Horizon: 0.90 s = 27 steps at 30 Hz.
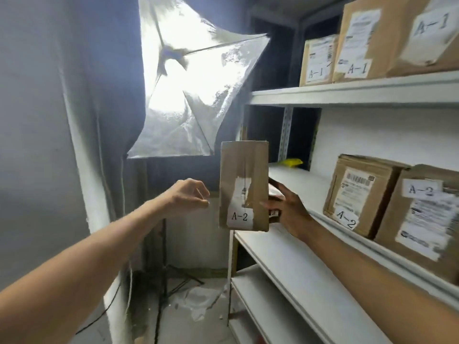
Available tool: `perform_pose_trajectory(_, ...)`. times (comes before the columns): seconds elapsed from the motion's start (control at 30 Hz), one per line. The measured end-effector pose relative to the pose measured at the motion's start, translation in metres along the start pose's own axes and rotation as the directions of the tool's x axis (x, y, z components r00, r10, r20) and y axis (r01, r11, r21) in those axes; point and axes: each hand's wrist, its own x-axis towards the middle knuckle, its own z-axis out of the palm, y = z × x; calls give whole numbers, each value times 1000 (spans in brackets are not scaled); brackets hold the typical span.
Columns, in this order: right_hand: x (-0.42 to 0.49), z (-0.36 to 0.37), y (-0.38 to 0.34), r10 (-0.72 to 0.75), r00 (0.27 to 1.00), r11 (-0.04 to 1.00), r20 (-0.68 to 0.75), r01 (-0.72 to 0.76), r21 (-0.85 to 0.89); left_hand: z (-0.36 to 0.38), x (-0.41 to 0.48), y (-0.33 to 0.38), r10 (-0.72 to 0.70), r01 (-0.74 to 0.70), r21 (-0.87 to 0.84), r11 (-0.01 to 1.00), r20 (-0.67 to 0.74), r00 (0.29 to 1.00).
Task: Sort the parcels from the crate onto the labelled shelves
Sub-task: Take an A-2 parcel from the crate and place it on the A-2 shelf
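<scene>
Gripping a brown box (244, 184) marked A-2 by its right edge, my right hand (288, 209) holds it upright in the air at the left end of the middle shelf (300, 180). My left hand (191, 196) hangs just beside the box, fingers loosely curled, holding nothing. Other A-2 boxes (360, 194) sit further right on that shelf.

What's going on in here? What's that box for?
A person is sorting parcels onto shelves. Their right hand grips a brown parcel marked A-2, held upright in front of the shelving. The left hand is just beside it, apart from it, with fingers loosely curled. Boxes marked A-2 sit on the middle shelf, and boxes marked A-1 on the shelf above. The held parcel is not on a shelf yet.
</scene>
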Motion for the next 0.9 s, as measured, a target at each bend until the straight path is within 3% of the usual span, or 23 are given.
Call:
perform_pose_trajectory(0.17, 22, -41, -17, -10, 979, 998, -202, -4, -66, 13, 80, 36, 125, -120, -215, 969, 9, 992)
perform_pose_trajectory(0.37, 44, -69, -16, -51, 932, 998, -359, 31, -63, 46, 139, 73, 192, -45, -591, 805, 188, 963)
perform_pose_trajectory(0.47, 59, -77, -14, -62, 927, 995, -370, 28, -96, 64, 159, 79, 200, -55, -663, 747, 145, 969)
perform_pose_trajectory(0.6, 83, -84, -12, -76, 927, 987, -368, 17, -162, 79, 190, 76, 151, -116, -658, 744, -4, 989)
perform_pose_trajectory(0.7, 91, -85, -6, -23, 907, 955, -420, -103, -276, 91, 212, 71, 136, -182, -580, 794, -121, 983)
perform_pose_trajectory(0.8, 88, -90, 6, 45, 856, 853, -515, -301, -427, 97, 236, 69, 141, -242, -438, 866, -251, 958)
perform_pose_trajectory(0.9, 75, -98, 29, 112, 853, 726, -510, -421, -545, 105, 262, 73, 161, -268, -407, 873, -278, 947)
